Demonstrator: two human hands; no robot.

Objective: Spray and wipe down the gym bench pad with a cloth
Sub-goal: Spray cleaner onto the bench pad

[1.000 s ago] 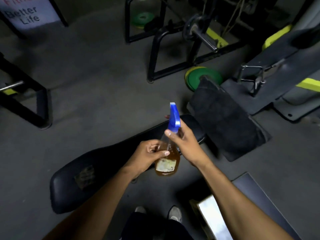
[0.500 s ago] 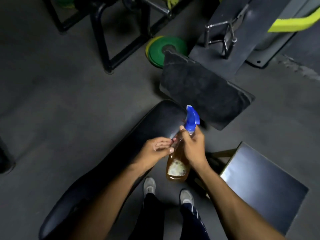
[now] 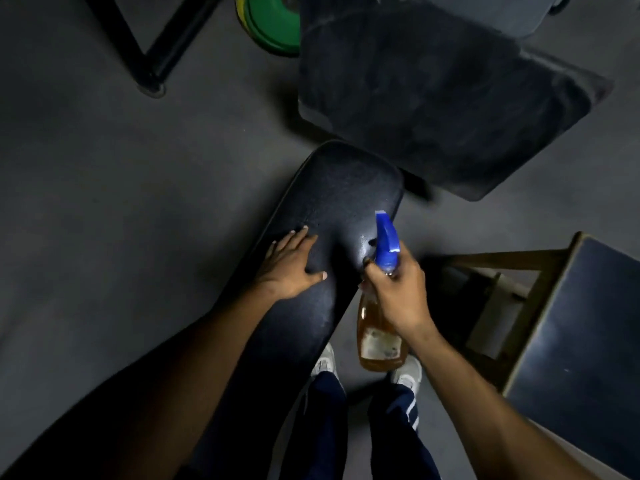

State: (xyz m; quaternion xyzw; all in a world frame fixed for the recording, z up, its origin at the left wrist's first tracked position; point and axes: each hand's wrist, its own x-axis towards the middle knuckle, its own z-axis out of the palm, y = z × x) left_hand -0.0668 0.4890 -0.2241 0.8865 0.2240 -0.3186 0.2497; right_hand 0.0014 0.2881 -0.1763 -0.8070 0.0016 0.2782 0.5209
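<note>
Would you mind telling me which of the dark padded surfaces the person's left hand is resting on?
The left hand lies flat on the long, narrow bench pad running toward the feet. The wide dusty pad beyond it and the square stool at right are untouched.

My left hand (image 3: 294, 265) lay flat on the bench pad (image 3: 339, 199); beyond it the pad was bare, a dark board (image 3: 450, 98) crowding its far end.

The bench pad (image 3: 332, 199) looks like smooth black leather, a bit shiny. The spray bottle (image 3: 379, 337) is clear plastic with a shiny blue plastic top (image 3: 386, 242). The floor (image 3: 121, 188) is dull and grey. The green weight plate (image 3: 273, 26) looks smooth.
</note>
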